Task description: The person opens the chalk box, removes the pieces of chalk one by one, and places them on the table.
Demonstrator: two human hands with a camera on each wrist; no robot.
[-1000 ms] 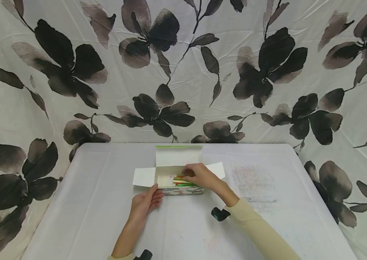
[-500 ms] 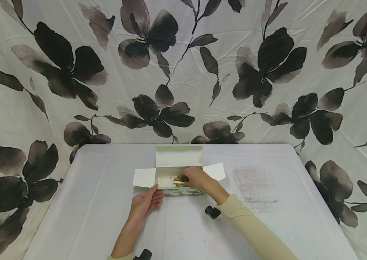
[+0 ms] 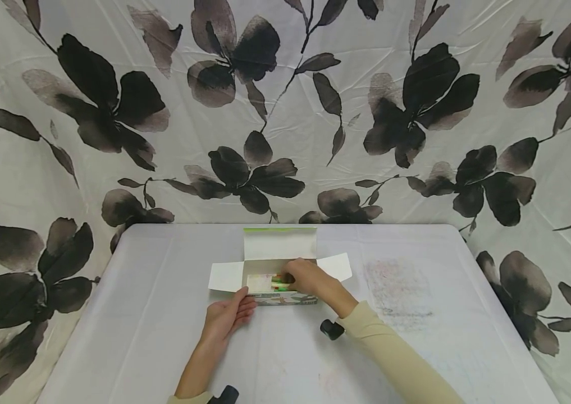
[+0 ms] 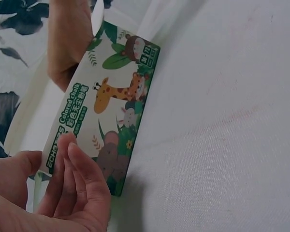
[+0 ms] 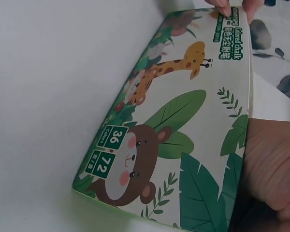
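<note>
An open-topped colored chalk box point(image 3: 285, 300) stands on the table, its lid raised at the back and side flaps spread. My left hand point(image 3: 223, 320) holds its front left corner, thumb at the top edge and fingers against the printed front point(image 4: 113, 111). My right hand point(image 3: 309, 279) reaches down into the box from the right, fingers curled over several chalk sticks point(image 3: 277, 283) in green, red and yellowish tones. Their ends stick out left of the fingers; the fingertips are hidden. In the right wrist view the box's front wall point(image 5: 183, 130) hides most of that hand.
White cloth covers the table point(image 3: 164, 336), with faint coloured smudges point(image 3: 398, 292) to the right of the box. A light paper-like layer point(image 3: 259, 281) lies in the box's left part. Behind the table hangs a floral curtain point(image 3: 285, 112).
My right hand has moved slightly left and lower into the box, its fingers now covering more of the chalk sticks. The left hand has kept its hold on the box corner.
</note>
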